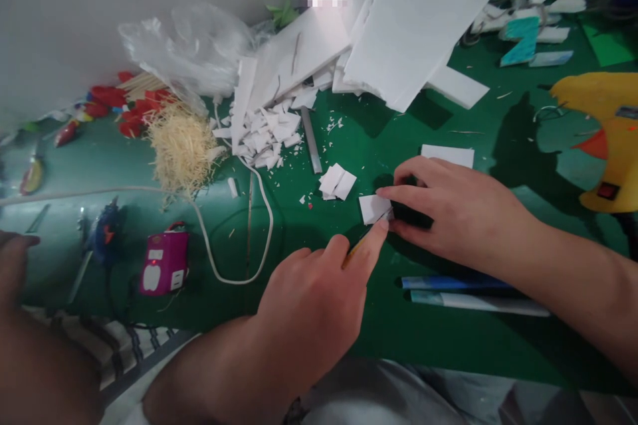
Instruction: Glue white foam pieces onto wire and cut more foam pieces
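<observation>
My left hand (316, 305) is closed around a slim yellow craft knife (355, 251), its forefinger stretched along the tool towards the tip. That tip meets the lower right part of a small white foam board piece (371, 208) on the table. From the right, my right hand (448, 202) grips the same piece at its right side with the fingertips and thumb. Just left of it lies a small stack of white cut squares (337, 182). Behind my right hand, a white rectangle (448, 155) is partly covered by the fingers.
White scraps (269, 136) and large white boards (419, 26) lie at the back. A yellow glue gun (615, 139) stands right. Blue strips (448, 283) lie under my right forearm. Left are a white cord (272, 219), a magenta box (164, 262) and another person's hand (12, 265).
</observation>
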The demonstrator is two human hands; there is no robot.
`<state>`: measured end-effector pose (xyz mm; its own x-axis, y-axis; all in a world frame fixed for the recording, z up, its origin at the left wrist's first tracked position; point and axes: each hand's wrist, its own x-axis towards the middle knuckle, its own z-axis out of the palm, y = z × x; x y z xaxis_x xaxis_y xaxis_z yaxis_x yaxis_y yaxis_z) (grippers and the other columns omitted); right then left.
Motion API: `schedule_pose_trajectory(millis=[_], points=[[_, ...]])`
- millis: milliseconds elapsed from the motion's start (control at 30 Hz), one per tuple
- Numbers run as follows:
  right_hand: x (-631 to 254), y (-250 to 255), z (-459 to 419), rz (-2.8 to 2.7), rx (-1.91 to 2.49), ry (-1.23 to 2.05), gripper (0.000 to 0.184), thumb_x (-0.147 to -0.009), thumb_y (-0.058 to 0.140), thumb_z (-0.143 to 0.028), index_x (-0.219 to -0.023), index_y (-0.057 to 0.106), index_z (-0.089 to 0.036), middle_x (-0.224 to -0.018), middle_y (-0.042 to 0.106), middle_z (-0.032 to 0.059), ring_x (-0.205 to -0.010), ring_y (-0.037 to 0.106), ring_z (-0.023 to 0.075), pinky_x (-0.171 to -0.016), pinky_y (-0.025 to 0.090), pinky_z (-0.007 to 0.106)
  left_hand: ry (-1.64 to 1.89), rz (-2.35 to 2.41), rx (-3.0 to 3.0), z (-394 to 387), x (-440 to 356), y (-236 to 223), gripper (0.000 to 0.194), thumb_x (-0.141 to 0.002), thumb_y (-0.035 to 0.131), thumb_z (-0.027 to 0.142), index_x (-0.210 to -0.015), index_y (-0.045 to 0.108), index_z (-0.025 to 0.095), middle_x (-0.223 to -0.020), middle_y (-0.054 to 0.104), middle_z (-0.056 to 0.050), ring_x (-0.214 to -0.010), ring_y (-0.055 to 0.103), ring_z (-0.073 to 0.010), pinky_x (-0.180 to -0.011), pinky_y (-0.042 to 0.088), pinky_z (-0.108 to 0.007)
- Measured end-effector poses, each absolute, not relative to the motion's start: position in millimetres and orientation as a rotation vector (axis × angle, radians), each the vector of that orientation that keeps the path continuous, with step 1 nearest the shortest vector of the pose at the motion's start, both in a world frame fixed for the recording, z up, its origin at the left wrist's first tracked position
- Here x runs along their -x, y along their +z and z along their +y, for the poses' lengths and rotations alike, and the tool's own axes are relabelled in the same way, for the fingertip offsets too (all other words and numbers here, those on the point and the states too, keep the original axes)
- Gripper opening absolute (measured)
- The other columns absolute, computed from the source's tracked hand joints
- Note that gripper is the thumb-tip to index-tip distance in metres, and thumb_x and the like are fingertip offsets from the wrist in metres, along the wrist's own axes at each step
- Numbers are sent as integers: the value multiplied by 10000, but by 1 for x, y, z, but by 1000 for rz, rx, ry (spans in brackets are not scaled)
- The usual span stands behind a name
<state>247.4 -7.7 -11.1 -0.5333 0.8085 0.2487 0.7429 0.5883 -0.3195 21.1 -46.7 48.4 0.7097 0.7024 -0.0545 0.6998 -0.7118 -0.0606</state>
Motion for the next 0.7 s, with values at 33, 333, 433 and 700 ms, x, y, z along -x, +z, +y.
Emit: schedule_pose_trajectory(millis=[33,333,433,700], points=[[-247,-11,-8,-2453,1260,250,253,-964,579,-317,-1033,789,-193,-1005,691,109,-814,619,195,-600,421,307,104,-1170,2864,-47,-21,48,565,-948,423,71,-1455,632,205,-645,559,40,-436,503,-154,-418,370,-315],[-246,-14,-8,-2410,1296,311,257,-944,595,-318,-1030,803,-194,-1049,700,121,-863,647,228,-628,479,340,92,-1138,2760,-48,-26,46,567,-921,433,55,-1380,709,239,-598,524,27,-407,473,-149,-414,313,-305],[-245,-15,-9,-2416,1311,292,251,-944,593,-311,-1031,805,-209,-1052,699,119,-866,644,229,-654,486,348,108,-1133,2755,-49,-26,46,568,-919,437,55,-1386,705,238,-599,528,27,-411,474,-146,-419,310,-302],[-245,-16,-9,-2432,1318,280,265,-958,580,-324,-1041,808,-218,-1061,703,118,-872,643,229,-682,496,359,115,-1120,2739,-49,-25,47,561,-917,455,66,-1383,707,251,-594,526,33,-409,462,-141,-428,308,-300]])
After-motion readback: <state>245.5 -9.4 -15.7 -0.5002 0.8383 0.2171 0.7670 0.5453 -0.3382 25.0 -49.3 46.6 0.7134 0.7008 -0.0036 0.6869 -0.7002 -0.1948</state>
